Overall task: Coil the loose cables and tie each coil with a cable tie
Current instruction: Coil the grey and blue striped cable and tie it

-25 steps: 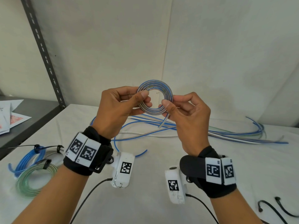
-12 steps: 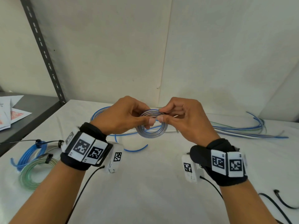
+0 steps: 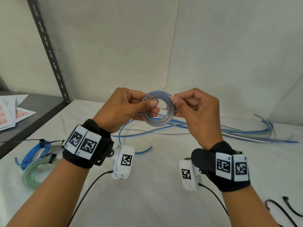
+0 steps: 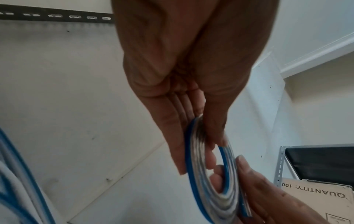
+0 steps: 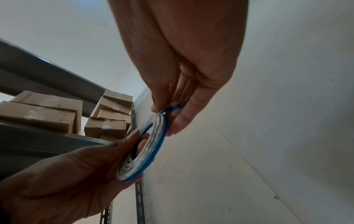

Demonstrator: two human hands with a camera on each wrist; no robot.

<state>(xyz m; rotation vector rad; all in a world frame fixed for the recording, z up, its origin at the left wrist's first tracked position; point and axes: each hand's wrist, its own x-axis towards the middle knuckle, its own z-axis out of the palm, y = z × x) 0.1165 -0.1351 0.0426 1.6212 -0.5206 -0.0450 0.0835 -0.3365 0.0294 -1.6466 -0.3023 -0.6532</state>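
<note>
Head view: left hand (image 3: 121, 110) and right hand (image 3: 195, 110) each pinch one small coil (image 3: 157, 110); two tied coils (image 3: 35, 158) lie left, two cable ties (image 3: 283, 208) right.

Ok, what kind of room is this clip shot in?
Probably a storeroom or small workshop: slotted metal shelving stands beside a white table, cardboard boxes are stacked on a shelf, and loose cables lie by the wall.

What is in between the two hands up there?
The small cable coil is between them. The left hand pinches its left side and the right hand pinches its right side. The head view shows it best.
</note>
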